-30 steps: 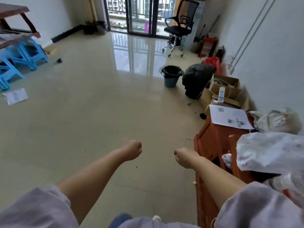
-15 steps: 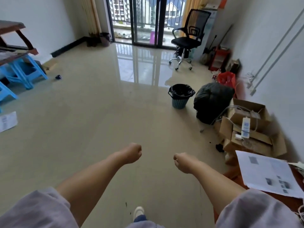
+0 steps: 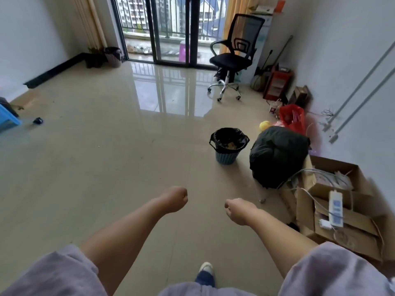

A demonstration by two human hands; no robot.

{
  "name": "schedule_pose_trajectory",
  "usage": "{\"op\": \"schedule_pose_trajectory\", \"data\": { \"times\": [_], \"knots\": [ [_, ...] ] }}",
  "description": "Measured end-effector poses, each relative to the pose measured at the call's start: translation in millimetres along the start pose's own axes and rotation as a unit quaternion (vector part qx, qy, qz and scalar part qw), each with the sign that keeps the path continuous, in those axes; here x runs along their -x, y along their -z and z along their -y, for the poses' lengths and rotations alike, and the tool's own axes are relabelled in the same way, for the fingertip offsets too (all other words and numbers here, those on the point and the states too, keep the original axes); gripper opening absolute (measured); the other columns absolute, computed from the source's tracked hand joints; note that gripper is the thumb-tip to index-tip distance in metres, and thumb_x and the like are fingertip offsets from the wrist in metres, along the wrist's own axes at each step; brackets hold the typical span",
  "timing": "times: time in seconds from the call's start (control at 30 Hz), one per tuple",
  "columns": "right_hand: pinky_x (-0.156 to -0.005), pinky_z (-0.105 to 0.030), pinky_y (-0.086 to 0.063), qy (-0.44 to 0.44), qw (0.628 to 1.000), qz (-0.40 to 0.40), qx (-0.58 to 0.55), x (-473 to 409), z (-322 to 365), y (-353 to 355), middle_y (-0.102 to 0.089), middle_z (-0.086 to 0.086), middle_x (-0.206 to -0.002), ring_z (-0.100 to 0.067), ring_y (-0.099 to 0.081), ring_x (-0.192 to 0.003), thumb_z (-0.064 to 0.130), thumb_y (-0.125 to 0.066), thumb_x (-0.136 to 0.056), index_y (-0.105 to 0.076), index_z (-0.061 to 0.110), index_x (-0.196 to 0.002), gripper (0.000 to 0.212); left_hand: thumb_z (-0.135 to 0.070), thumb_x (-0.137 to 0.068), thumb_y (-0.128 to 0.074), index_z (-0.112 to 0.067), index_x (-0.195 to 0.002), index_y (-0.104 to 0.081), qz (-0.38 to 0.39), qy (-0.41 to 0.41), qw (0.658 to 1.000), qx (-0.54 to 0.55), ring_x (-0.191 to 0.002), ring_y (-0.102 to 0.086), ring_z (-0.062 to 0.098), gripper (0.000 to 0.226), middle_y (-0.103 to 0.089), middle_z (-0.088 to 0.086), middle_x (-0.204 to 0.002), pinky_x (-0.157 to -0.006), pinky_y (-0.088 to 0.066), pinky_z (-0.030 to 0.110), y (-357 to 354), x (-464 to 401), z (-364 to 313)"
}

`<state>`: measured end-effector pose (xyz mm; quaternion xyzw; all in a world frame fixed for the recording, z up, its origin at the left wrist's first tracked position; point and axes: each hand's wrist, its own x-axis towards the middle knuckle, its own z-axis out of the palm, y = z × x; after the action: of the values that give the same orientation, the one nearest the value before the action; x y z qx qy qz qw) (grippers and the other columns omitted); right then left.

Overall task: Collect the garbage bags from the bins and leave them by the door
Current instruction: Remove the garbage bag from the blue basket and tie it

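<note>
A small blue basket bin stands on the tiled floor right of centre, lined with a black garbage bag that holds some scraps. A second dark bin sits far back by the curtain at the balcony door. A large full black bag lies just right of the blue bin. My left hand and my right hand are held out low in front of me as fists, both empty, well short of the blue bin.
A black office chair stands by the glass balcony doors. Open cardboard boxes with cables and a power strip line the right wall, with a red bag behind. A blue stool is at the left edge.
I have walked forward; the blue bin and black bag are nearer and lower in view. The wooden cabinet with papers has dropped out of sight. Both fists keep the same pose.
</note>
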<state>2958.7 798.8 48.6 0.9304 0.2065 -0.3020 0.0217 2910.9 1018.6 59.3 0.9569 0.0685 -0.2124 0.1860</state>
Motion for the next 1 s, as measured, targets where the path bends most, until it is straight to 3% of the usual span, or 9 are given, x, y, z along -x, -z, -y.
{"op": "schedule_pose_trajectory", "data": {
  "times": [0.4, 0.6, 0.73, 0.83, 1.0],
  "knots": [
    [-0.086, -0.036, -0.047, 0.002, 1.000, 0.014, 0.018, -232, -22, 145, -0.055, -0.012, -0.128, -0.033, -0.056, -0.112, 0.026, -0.032, -0.099, -0.051, 0.013, -0.123, 0.033, -0.022, -0.096, -0.039, -0.009, -0.118, -0.060, 0.012, 0.006, 1.000, 0.007, -0.109, -0.058, 0.030, 0.033, -0.061, 0.013, -0.122, -0.091, -0.048, 0.033, 117, -241, 45],
    [-0.079, -0.035, -0.042, -0.061, 0.997, 0.005, -0.049, -361, -8, 201, -0.056, -0.011, -0.126, -0.031, -0.056, -0.109, 0.022, -0.034, -0.098, -0.051, 0.012, -0.120, 0.030, -0.029, -0.097, -0.035, -0.018, -0.119, -0.058, 0.043, -0.072, 0.991, -0.103, -0.112, -0.057, 0.028, 0.034, -0.061, 0.005, -0.123, -0.089, -0.048, 0.034, 193, -372, 87],
    [-0.087, -0.037, -0.047, -0.087, 0.989, -0.006, -0.122, -423, 21, 241, -0.056, -0.010, -0.127, -0.030, -0.056, -0.110, 0.022, -0.034, -0.098, -0.051, 0.014, -0.122, 0.031, -0.029, -0.097, -0.035, -0.016, -0.116, -0.058, 0.071, -0.118, 0.977, -0.160, -0.109, -0.058, 0.029, 0.033, -0.061, 0.007, -0.121, -0.084, -0.047, 0.033, 254, -452, 108],
    [-0.085, -0.037, -0.047, -0.103, 0.978, -0.027, -0.181, -456, 27, 262, -0.058, -0.010, -0.125, -0.031, -0.056, -0.109, 0.023, -0.033, -0.098, -0.051, 0.014, -0.121, 0.030, -0.027, -0.097, -0.035, -0.014, -0.117, -0.058, 0.102, -0.149, 0.962, -0.204, -0.109, -0.059, 0.029, 0.033, -0.061, 0.006, -0.121, -0.081, -0.047, 0.034, 280, -512, 102],
    [-0.081, -0.038, -0.046, -0.169, 0.958, -0.028, -0.230, -505, -16, 269, -0.058, -0.011, -0.122, -0.033, -0.056, -0.106, 0.023, -0.033, -0.097, -0.052, 0.014, -0.115, 0.028, -0.020, -0.097, -0.036, -0.008, -0.118, -0.058, 0.159, -0.212, 0.932, -0.249, -0.112, -0.057, 0.031, 0.033, -0.059, 0.012, -0.123, -0.093, -0.050, 0.040, 279, -600, 64]
  ]
}}
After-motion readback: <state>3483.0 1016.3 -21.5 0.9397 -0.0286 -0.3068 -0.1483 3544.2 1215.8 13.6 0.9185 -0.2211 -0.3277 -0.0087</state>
